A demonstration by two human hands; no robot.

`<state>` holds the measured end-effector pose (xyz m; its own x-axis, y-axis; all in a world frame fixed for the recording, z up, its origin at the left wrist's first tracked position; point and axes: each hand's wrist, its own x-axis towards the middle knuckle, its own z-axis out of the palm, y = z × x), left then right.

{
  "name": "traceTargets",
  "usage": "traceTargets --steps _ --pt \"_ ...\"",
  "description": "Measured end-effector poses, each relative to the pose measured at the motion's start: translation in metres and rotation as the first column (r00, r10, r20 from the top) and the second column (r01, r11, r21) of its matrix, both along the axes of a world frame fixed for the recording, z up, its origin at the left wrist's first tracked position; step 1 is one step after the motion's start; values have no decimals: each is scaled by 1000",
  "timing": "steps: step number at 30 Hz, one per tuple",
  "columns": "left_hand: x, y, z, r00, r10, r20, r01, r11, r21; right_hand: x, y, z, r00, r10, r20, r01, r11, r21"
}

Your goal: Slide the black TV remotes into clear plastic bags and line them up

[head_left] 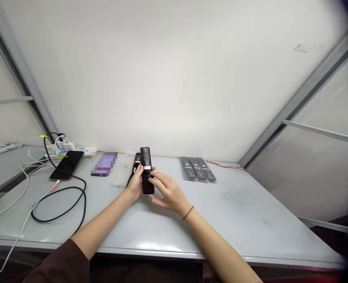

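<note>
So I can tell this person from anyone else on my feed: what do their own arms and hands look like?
The left hand and right hand are bare, without gloves. A dark brown sleeve covers the left arm to around the elbow; no sleeve shows on the right arm. A thin dark-red band circles the right wrist.

White label (147, 167) illegibly small

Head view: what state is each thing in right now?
Held remote, label side toward camera
Left hand, gripping held remote
Right hand, touching held remote's lower part
Second remote, partly hidden; held or not, cannot tell
Three wrapped remotes, side by side, buttons up
Phone, screen dark
Black cable, loosely looped, crossing phone
Power strip, plugs inserted
</note>
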<state>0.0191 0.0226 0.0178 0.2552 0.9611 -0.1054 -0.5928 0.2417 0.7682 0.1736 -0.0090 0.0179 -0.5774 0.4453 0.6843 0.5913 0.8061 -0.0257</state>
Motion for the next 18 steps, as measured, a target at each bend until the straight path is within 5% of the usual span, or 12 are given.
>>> traceTargets --steps 10,18 --pt "0 2 -4 1000 -18 -4 18 999 47 0 6 -11 998 -14 66 16 1000 -27" --pt "2 -1 -4 999 -36 -8 36 998 50 0 5 -10 989 -141 52 144 988 -53"
